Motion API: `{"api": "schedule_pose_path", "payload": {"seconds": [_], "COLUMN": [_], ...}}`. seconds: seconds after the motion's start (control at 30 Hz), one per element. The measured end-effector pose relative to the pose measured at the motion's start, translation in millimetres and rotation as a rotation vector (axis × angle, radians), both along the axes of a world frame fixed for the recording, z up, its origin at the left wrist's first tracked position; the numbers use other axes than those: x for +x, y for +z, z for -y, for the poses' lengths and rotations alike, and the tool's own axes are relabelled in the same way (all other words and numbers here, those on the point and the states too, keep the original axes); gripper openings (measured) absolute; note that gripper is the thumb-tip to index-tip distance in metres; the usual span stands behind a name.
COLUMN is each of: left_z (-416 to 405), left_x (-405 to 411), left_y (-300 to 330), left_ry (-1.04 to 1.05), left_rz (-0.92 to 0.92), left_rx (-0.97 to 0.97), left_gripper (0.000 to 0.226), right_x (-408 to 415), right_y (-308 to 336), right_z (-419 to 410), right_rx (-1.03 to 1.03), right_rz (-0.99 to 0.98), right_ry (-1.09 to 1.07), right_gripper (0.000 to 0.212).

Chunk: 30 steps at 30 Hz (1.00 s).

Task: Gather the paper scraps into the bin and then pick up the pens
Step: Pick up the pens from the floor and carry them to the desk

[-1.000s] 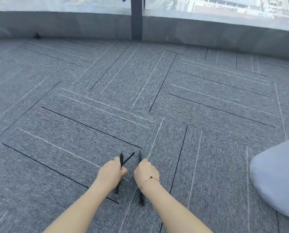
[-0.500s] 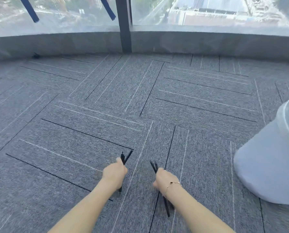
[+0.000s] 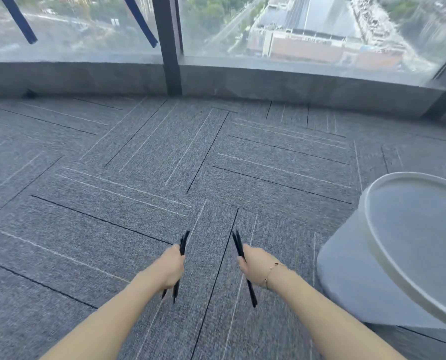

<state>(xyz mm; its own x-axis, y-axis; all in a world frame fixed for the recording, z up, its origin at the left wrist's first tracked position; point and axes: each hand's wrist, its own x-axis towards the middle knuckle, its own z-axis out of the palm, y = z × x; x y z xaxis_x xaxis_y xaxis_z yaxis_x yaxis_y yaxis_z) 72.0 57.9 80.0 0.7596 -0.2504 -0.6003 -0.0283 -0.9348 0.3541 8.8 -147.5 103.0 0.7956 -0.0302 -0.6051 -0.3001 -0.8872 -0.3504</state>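
Head view shows the left hand (image 3: 172, 266) curled around two black pens (image 3: 183, 245), and the right hand (image 3: 255, 265) gripping two more pens (image 3: 238, 245), both above the grey carpet (image 3: 138, 178). The white bin (image 3: 372, 229) stands near on the right. The pens look light, stiff and smooth, so a grip at mid-barrel seems safest against slipping

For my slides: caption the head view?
Left hand and right hand each grip black pens above grey carpet, beside a white bin.
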Motion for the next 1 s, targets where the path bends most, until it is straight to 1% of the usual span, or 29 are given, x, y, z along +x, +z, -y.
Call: {"api": "schedule_pose_path", "payload": {"seconds": [0.1, 0.17, 0.23, 0.33, 0.37, 0.47, 0.5, 0.6, 0.63, 0.7, 0.77, 0.83, 0.9, 1.0], "left_z": [9, 9, 4, -8, -14, -32, -38, -61, -71, -86, -100, -110, -122, -139], "left_x": [10, 13, 14, 13, 13, 8, 4, -8, -12, -20, -25, -28, -29, -28], "left_y": [36, 68, 109, 174, 200, 284, 307, 391, 414, 462, 517, 569, 616, 683], "left_ry": [0.027, 0.069, 0.104, 0.158, 0.193, 0.262, 0.267, 0.325, 0.381, 0.458, 0.474, 0.469, 0.464, 0.479], "left_rz": [0.073, 0.112, 0.103, 0.069, 0.058, 0.038, 0.022, -0.011, -0.020, -0.037, -0.047, -0.056, -0.023, 0.043], "left_rx": [-0.080, -0.137, -0.159, -0.140, -0.134, -0.110, -0.094, -0.039, -0.052, -0.077, -0.092, -0.103, -0.113, -0.134], "left_gripper": [0.034, 0.030, 0.026, 0.027, 0.027, 0.027, 0.027, 0.032, 0.034, 0.037, 0.035, 0.028, 0.017, 0.026], "right_x": [18, 24, 27, 26, 27, 28, 25, 23, 22, 20, 20, 21, 22, 23], "right_y": [34, 63, 99, 161, 188, 274, 300, 388, 415, 466, 519, 566, 615, 678], "right_z": [4, 1, -6, -17, -22, -38, -42, -57, -63, -74, -86, -98, -111, -127], "right_rx": [0.054, 0.068, 0.076, 0.130, 0.147, 0.154, 0.154, 0.193, 0.203, 0.215, 0.216, 0.199, 0.187, 0.176], "right_rz": [0.046, 0.071, 0.076, 0.079, 0.080, 0.068, 0.073, 0.103, 0.107, 0.109, 0.108, 0.103, 0.101, 0.112], "right_ry": [-0.025, -0.018, 0.013, 0.049, 0.057, 0.093, 0.103, 0.102, 0.101, 0.118, 0.148, 0.178, 0.189, 0.201], "right_gripper": [0.015, 0.018, 0.022, 0.011, 0.010, 0.028, 0.030, 0.019, 0.016, 0.016, 0.015, 0.016, 0.018, 0.020]}}
